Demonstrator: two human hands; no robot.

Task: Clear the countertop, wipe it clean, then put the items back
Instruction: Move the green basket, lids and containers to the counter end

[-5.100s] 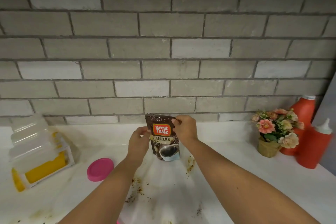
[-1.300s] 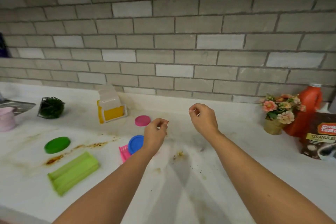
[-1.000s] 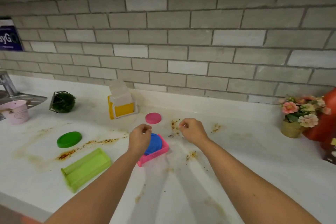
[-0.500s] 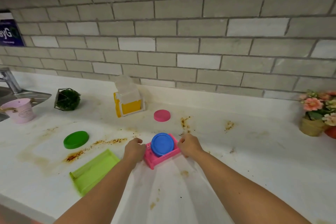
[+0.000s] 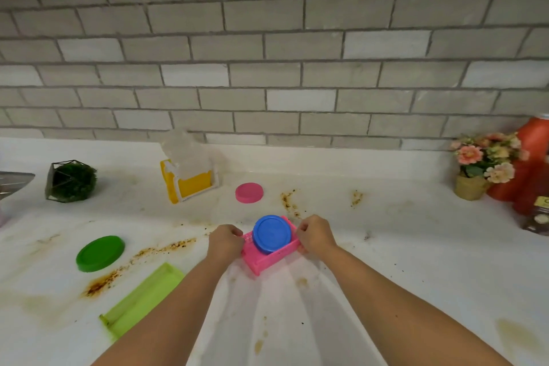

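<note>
A small pink basket (image 5: 269,259) sits mid-counter on the stained white countertop (image 5: 386,261), with a blue lid (image 5: 272,234) lying in it. My left hand (image 5: 225,242) grips the basket's left end and my right hand (image 5: 315,234) grips its right end, fingers curled over the rims. A pink lid (image 5: 249,192), a green lid (image 5: 100,253) and a lime green tray (image 5: 142,297) lie loose on the counter. Brown spills streak the surface around them.
A yellow holder with clear containers (image 5: 188,175) and a caged green plant (image 5: 71,181) stand near the brick wall. At the right are a flower pot (image 5: 481,165), red bottles (image 5: 531,163) and a coffee pouch (image 5: 539,215). A sink edge (image 5: 13,184) shows far left.
The coffee pouch I held is now set down at the right by the bottles. Both hands came down from the air and took hold of the pink basket's two ends.
</note>
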